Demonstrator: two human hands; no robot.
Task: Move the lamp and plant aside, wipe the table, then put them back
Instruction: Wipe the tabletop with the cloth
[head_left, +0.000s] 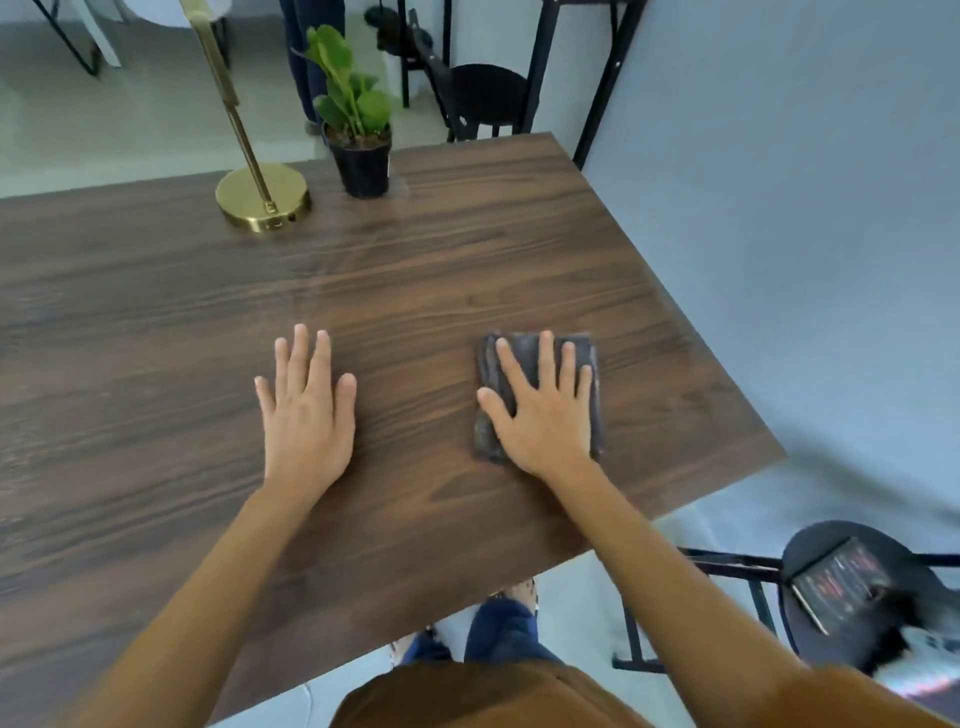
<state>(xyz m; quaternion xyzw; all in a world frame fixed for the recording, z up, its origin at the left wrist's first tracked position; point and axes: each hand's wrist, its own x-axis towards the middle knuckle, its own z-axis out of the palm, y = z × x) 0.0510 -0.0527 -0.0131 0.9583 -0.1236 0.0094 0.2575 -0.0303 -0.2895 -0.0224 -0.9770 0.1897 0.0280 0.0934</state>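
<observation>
The cloth (540, 395) is being pressed flat onto the table (156, 338) under the right hand (543, 415), fingers spread and nothing being gripped. The left hand (306, 410) is being rested palm-down on bare wood, also spread and empty. The lamp (264, 200) and plant (361, 156) are being kept upright at the far edge, just beside each other, well apart from both hands. They are lying ahead and slightly left, so the left hand is judged nearer. The cloth's long axis is being held pointing away from the body.
</observation>
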